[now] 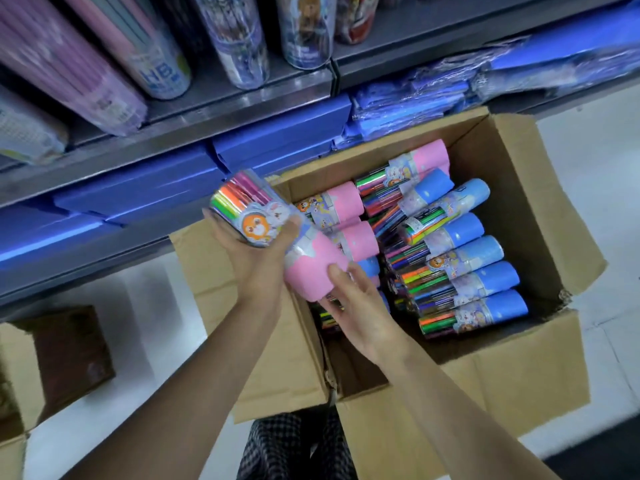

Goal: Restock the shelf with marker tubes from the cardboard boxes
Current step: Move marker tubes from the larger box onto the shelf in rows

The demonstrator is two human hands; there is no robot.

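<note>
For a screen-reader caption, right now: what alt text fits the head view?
A person's left hand grips a pink-capped marker tube while the right hand touches its cap, above an open cardboard box of pink- and blue-capped tubes. Behind it, a grey shelf holds other tubes, with blue packages below.

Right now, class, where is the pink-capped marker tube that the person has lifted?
In the head view, the pink-capped marker tube sits centre-left, held between the left hand and right hand, above the open cardboard box's left edge, below the shelf.
</note>
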